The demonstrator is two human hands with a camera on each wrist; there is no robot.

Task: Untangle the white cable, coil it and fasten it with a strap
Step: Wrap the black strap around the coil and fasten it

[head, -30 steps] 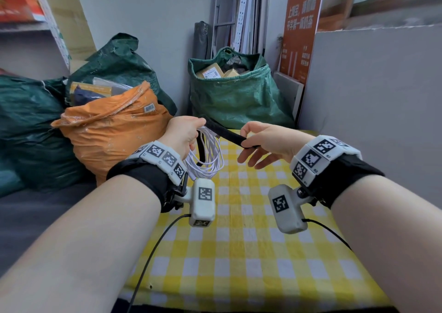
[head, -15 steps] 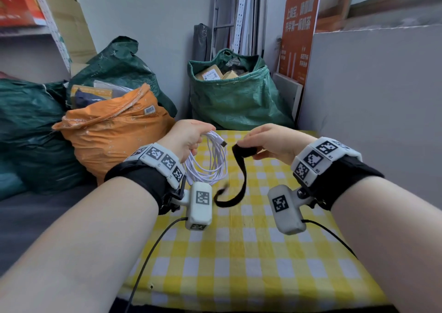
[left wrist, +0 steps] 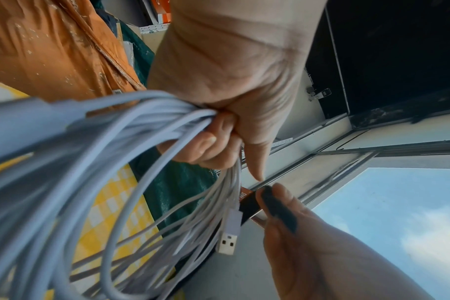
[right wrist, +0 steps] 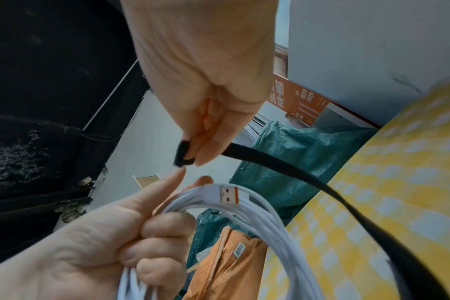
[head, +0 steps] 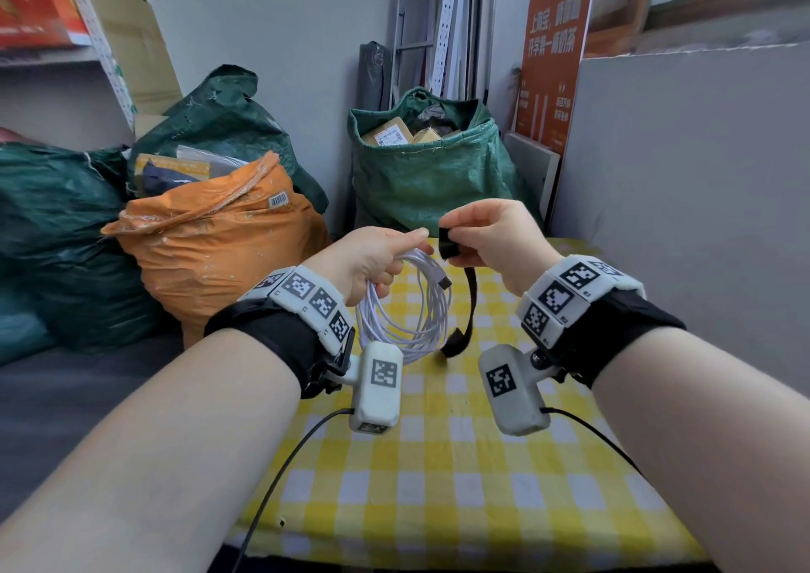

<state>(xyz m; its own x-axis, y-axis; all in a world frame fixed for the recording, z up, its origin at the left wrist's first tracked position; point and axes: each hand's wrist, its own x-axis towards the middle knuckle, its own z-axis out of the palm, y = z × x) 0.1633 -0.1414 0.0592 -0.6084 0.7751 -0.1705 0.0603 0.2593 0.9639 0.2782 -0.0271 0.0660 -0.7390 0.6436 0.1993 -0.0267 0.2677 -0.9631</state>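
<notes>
My left hand (head: 372,257) grips the coiled white cable (head: 407,309) at its top, above the yellow checked table (head: 438,485). The loops hang below the fist, and a USB plug (head: 445,282) sticks out to the right. In the left wrist view the curled fingers (left wrist: 206,146) clamp the cable (left wrist: 116,162). My right hand (head: 486,239) pinches one end of the black strap (head: 448,241) just right of the left thumb; the rest of the strap hangs in a curve behind the coil. The right wrist view shows the pinched strap end (right wrist: 184,152) and the orange-tongued plug (right wrist: 227,193).
An orange sack (head: 219,257) and dark green bags (head: 57,230) crowd the left. A green bag of parcels (head: 420,174) stands behind the table. A grey board (head: 683,204) walls the right side, with an orange sign (head: 552,55) behind it.
The right hand has risen and closed in on the left hand, bringing the strap end beside the thumb. The strap, earlier stretched between the hands, now hangs loose behind the coil.
</notes>
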